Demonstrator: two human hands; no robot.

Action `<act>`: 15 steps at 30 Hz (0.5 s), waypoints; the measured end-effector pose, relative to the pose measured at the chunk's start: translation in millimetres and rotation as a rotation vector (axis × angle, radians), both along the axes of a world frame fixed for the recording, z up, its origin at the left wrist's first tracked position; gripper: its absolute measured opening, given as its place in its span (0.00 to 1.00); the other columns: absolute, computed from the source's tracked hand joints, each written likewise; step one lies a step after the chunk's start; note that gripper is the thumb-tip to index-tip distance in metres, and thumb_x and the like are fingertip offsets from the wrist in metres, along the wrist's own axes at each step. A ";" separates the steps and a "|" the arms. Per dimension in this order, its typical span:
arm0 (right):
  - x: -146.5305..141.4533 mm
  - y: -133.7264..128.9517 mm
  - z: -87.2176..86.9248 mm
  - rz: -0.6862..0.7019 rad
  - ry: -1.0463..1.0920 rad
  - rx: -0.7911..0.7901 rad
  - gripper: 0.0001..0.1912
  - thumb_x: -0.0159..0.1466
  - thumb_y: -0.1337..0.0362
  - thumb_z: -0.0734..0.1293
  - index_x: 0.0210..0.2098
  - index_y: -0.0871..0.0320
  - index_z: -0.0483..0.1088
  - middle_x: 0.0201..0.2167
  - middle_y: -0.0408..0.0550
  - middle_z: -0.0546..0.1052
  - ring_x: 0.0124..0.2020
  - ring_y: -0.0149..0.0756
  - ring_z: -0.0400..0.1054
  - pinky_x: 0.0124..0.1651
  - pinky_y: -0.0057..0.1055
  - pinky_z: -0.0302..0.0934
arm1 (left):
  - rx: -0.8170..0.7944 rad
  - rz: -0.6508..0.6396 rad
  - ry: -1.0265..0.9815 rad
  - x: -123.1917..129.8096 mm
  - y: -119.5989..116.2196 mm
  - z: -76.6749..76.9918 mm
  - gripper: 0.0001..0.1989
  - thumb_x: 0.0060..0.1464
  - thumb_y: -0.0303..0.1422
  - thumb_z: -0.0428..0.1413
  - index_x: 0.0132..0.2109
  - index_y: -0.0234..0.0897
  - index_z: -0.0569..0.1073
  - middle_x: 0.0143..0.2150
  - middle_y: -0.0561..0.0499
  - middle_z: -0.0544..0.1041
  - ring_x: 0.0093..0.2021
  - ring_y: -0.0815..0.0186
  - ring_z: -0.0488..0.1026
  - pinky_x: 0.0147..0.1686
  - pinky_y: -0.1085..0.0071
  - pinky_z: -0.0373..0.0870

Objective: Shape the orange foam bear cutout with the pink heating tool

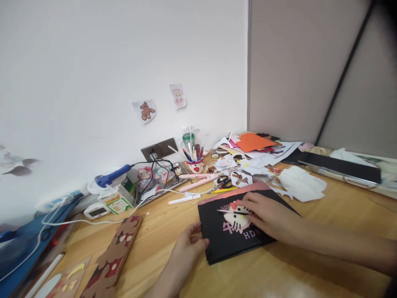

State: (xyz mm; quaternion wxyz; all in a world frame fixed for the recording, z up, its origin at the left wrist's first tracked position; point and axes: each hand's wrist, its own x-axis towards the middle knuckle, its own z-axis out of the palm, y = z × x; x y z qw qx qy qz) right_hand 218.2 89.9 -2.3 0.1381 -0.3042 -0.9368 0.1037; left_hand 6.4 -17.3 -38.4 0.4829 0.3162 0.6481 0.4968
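A black book or flat box with a pink strip and pink lettering lies on the wooden table in front of me. On its cover rests a white cat-face cutout with a red bow and black whiskers. My left hand grips the cover's left edge, the thumb bent over the top. Over the cutout, my right hand has its fingers pinched together around a thin, pointed tool, whose narrow end sticks out to the left. The fingers hide part of the cutout and the lettering.
Behind the book lie scissors, a white marker, a pen cup, paper scraps and an orange sheet. Crumpled tissue and a black phone-like slab are at right. A brown bear-shaped strip and a cable lie left.
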 end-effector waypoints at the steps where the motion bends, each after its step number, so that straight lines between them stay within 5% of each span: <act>1: 6.6 3.4 0.7 -0.020 0.009 0.025 0.16 0.58 0.70 0.54 0.43 0.54 0.63 0.40 0.48 0.67 0.41 0.37 0.60 0.42 0.33 0.56 | -0.027 0.028 -0.017 0.8 0.5 3.3 0.18 0.32 0.26 0.55 0.38 0.33 0.69 0.44 0.42 0.70 0.35 0.62 0.70 0.34 0.69 0.65; 5: 44.3 24.6 -9.3 -0.245 -0.043 0.199 0.19 0.58 0.60 0.55 0.47 0.60 0.61 0.45 0.54 0.64 0.46 0.44 0.56 0.47 0.41 0.54 | -0.214 0.168 -0.011 5.5 3.0 20.3 0.21 0.35 0.26 0.55 0.42 0.30 0.65 0.50 0.39 0.64 0.44 0.61 0.66 0.34 0.72 0.64; 9: 69.8 32.9 -39.9 -0.346 -0.114 0.234 0.26 0.58 0.54 0.54 0.47 0.67 0.62 0.46 0.60 0.63 0.47 0.49 0.55 0.47 0.43 0.55 | -0.266 0.065 -0.037 13.5 9.6 32.7 0.13 0.39 0.27 0.54 0.37 0.31 0.68 0.44 0.43 0.70 0.38 0.64 0.69 0.30 0.74 0.64; 12: 69.2 30.0 -53.9 -0.365 -0.061 0.157 0.27 0.58 0.56 0.52 0.48 0.72 0.59 0.48 0.63 0.62 0.48 0.49 0.54 0.50 0.42 0.52 | -0.243 -0.020 -0.076 18.0 14.6 35.9 0.07 0.42 0.25 0.53 0.33 0.30 0.68 0.34 0.46 0.75 0.31 0.67 0.71 0.27 0.75 0.64; 15: 61.5 26.9 -50.2 -0.404 0.053 -0.026 0.25 0.56 0.58 0.53 0.47 0.72 0.59 0.47 0.62 0.63 0.49 0.48 0.55 0.51 0.42 0.51 | -0.254 -0.018 -0.064 17.7 15.4 36.0 0.08 0.42 0.25 0.53 0.33 0.29 0.68 0.32 0.46 0.75 0.30 0.67 0.71 0.29 0.74 0.64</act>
